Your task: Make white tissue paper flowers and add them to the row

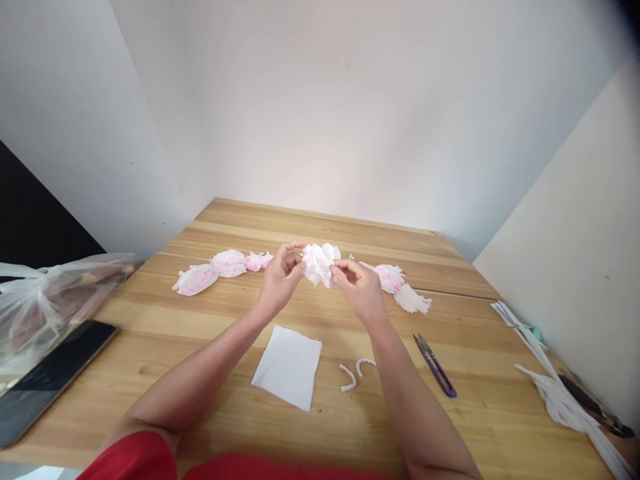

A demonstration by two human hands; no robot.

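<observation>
Between my two hands, above the middle of the table, is a ruffled white tissue-paper flower (320,265) with faint pink tints. My left hand (284,273) pinches its left edge between thumb and fingers. On the other side, my right hand (357,283) grips the lower right edge the same way. Pink-and-white paper flowers (229,263) lie in a row behind and left of my left hand. More of them (390,277) lie beyond my right hand, partly hidden by it. Below my hands rests a flat white paper sheet (289,367), with two short curled white strips (349,378) beside it.
Purple-handled thread snips (436,367) lie right of my right forearm. White strips (555,393) and a dark-handled tool (595,403) are along the table's right edge. A smartphone (53,377) and a clear plastic bag (55,300) sit at left. Walls stand behind the wooden table (310,223).
</observation>
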